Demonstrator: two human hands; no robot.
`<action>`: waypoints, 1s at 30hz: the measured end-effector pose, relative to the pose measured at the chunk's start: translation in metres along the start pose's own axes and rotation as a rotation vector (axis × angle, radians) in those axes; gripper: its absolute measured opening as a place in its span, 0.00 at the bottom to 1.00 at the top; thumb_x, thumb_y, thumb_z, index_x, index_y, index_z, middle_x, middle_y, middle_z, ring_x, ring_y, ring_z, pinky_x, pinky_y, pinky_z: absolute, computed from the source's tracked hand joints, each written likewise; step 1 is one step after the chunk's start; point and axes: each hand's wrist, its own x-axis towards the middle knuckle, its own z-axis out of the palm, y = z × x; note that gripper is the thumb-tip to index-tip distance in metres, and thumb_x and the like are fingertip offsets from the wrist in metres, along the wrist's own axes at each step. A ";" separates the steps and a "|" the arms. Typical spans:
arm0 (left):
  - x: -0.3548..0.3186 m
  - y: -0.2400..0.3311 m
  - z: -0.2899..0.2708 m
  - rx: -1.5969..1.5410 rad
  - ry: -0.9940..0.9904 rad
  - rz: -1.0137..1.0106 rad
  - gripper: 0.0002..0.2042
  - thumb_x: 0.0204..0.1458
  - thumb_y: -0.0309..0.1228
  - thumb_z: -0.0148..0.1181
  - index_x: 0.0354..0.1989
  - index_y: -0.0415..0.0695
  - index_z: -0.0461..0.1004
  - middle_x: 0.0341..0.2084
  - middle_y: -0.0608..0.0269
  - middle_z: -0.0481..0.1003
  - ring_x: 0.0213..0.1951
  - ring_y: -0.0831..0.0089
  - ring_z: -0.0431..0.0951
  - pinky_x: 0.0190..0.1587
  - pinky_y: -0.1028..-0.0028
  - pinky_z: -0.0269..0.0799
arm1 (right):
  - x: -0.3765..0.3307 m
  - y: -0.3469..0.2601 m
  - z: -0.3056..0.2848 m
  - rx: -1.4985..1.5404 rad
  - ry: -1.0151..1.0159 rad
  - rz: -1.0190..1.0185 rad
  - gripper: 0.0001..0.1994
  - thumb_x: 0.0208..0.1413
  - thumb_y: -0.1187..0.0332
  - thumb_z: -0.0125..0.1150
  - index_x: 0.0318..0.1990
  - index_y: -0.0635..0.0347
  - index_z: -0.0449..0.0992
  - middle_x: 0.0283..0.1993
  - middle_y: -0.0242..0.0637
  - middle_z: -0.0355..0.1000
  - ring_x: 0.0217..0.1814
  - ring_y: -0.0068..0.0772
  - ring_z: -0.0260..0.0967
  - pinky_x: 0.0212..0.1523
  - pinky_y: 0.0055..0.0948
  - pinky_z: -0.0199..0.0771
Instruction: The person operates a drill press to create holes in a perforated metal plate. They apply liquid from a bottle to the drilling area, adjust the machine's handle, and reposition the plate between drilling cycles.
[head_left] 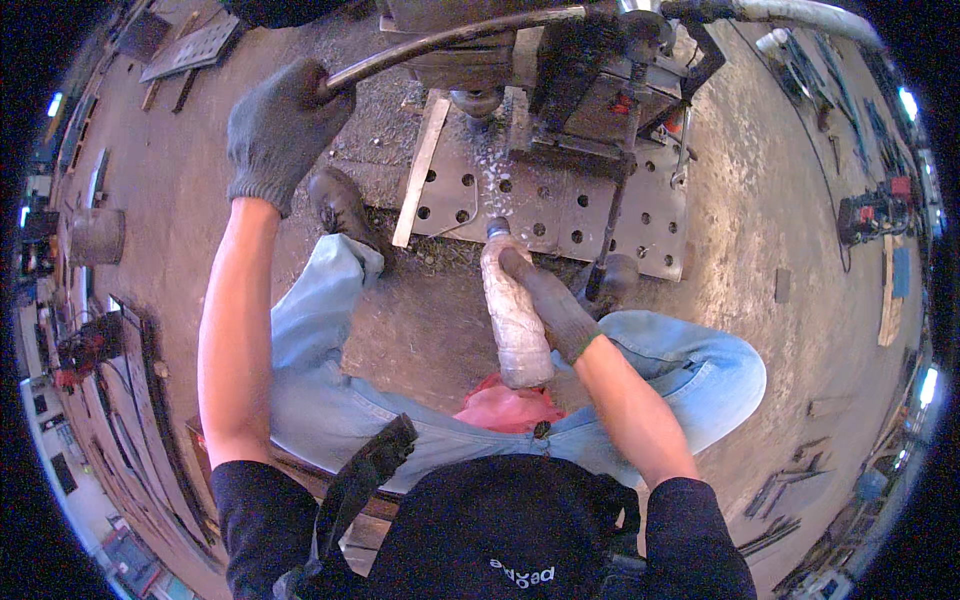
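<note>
Grey knit covers the left hand (290, 130), and it's clenched round the end of a long, curved, brownish metal bar (450, 37), up at the far left. Over to the right hand (550, 302), gloved in grey too: fingers wrapped about a scuffed, whitish plastic bottle (508, 320), and that bottle sits between the knees, its narrow neck aimed at the near edge of a flat metal plate (560, 215) pierced with round holes.

Edges now! Along the plate's left side runs a pale, straight wooden strip (422, 170); past its right side, brown, stained floor (770, 340) stretches wide, good room for the right elbow, out towards a red-and-black machine (875, 212). It's tighter ahead, where a dark, blocky steel frame (590, 110) stands over the plate.

Textures next: white flecks (492, 165) speckle the metal beyond the bottle's neck. Faded blue denim jeans (690, 375) bend outward on both sides, with a crumpled pinkish-red cloth (510, 408) at the bottle's base. One worn, dark boot (345, 205) is planted left of the wooden strip, toe forward.
</note>
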 end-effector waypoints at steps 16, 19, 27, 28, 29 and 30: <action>0.000 0.001 0.000 0.064 0.004 0.016 0.16 0.46 0.49 0.61 0.29 0.48 0.75 0.23 0.52 0.75 0.29 0.51 0.77 0.29 0.59 0.69 | -0.002 -0.003 -0.004 0.073 0.006 0.064 0.32 0.45 0.37 0.64 0.41 0.61 0.75 0.31 0.30 0.72 0.28 0.23 0.69 0.32 0.26 0.72; 0.000 0.001 0.001 0.052 0.010 0.009 0.16 0.46 0.49 0.61 0.29 0.48 0.75 0.23 0.52 0.75 0.29 0.51 0.77 0.30 0.59 0.70 | 0.000 -0.002 -0.004 0.063 0.028 0.057 0.32 0.46 0.37 0.64 0.41 0.61 0.75 0.32 0.31 0.73 0.28 0.23 0.69 0.31 0.26 0.72; -0.001 0.002 -0.001 0.052 0.010 0.013 0.17 0.46 0.50 0.61 0.28 0.47 0.74 0.23 0.53 0.75 0.28 0.51 0.76 0.29 0.59 0.69 | -0.017 -0.015 0.014 0.083 -0.037 0.009 0.25 0.51 0.49 0.64 0.49 0.59 0.72 0.37 0.33 0.74 0.32 0.27 0.73 0.36 0.30 0.76; 0.000 0.001 0.000 0.062 0.005 0.017 0.17 0.46 0.50 0.61 0.28 0.47 0.74 0.22 0.53 0.75 0.28 0.51 0.76 0.29 0.59 0.69 | -0.018 -0.014 0.015 0.085 -0.070 -0.035 0.24 0.52 0.52 0.64 0.50 0.59 0.71 0.37 0.34 0.74 0.33 0.28 0.73 0.37 0.30 0.76; 0.000 0.000 0.001 0.056 0.013 0.021 0.17 0.46 0.50 0.61 0.28 0.47 0.74 0.22 0.52 0.74 0.28 0.51 0.76 0.29 0.59 0.68 | -0.019 -0.014 0.016 0.088 -0.102 -0.080 0.24 0.52 0.54 0.64 0.51 0.58 0.70 0.38 0.34 0.74 0.33 0.29 0.74 0.38 0.31 0.77; 0.001 0.000 0.002 0.050 0.018 0.027 0.17 0.46 0.50 0.61 0.27 0.47 0.74 0.22 0.52 0.74 0.28 0.51 0.76 0.29 0.58 0.68 | -0.020 -0.015 0.017 0.100 -0.101 -0.080 0.24 0.52 0.55 0.65 0.52 0.59 0.70 0.39 0.34 0.74 0.34 0.30 0.74 0.38 0.32 0.77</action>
